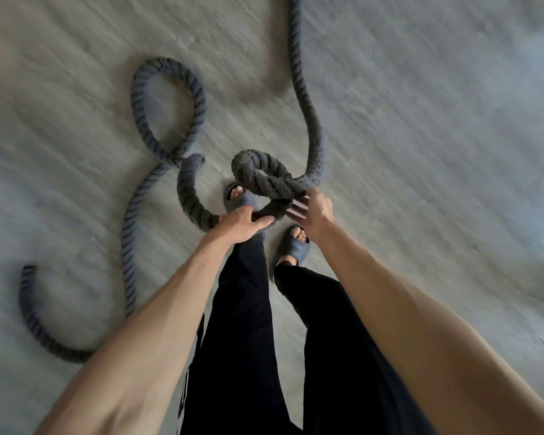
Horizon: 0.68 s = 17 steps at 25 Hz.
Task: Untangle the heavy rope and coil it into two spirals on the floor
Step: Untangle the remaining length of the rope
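A thick dark grey twisted rope (pixel 170 105) winds over the grey floor. A raised knot-like loop of it (pixel 261 177) hangs in front of me, above my feet. My left hand (pixel 242 226) grips the rope just below that loop, fingers curled round it. My right hand (pixel 314 211) holds the loop's right side, where a strand runs up and away to the top of the view; its fingers are blurred. On the left the rope makes a big loop on the floor, then trails down to an end at the lower left.
I stand on a grey wood-look floor (pixel 421 152). My legs in black trousers and my feet in dark slides (pixel 292 246) are right under the raised loop. Bare floor stretches to the right.
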Tool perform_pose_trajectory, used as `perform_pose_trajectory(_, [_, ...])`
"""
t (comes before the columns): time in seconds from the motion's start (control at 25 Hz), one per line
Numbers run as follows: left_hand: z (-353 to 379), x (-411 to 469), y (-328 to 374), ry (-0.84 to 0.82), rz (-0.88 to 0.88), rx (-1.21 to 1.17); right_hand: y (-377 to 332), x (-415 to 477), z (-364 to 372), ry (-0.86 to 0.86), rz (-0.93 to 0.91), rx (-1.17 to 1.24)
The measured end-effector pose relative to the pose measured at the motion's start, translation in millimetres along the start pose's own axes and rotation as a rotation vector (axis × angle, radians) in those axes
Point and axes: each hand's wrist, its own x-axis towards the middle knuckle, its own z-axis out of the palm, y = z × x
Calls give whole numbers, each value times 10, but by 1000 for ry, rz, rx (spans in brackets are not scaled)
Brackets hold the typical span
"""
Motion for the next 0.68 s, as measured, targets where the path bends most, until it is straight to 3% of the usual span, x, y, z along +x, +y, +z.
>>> perform_pose_trajectory(0.16, [671,-221,36,261,-147,80,325,-84,-49,-68,69,-104])
perform_pose_trajectory(0.28, [1139,-522,108,469,-236,47,682,-62,29,-40,20,-379])
perform_pose_trajectory(0.36, [1376,-743,102,524,-254,13,1022,-35,93,-17,-9,-533])
perform_pose_trajectory(0.56, [1552,-1177,-479,399,-53,-201,1729,-20,75,56,-108,-550])
perform_pose_trajectory(0.68, [1101,-1244,-977,281,96,-235,1961,-188,178,-61,-101,-291])
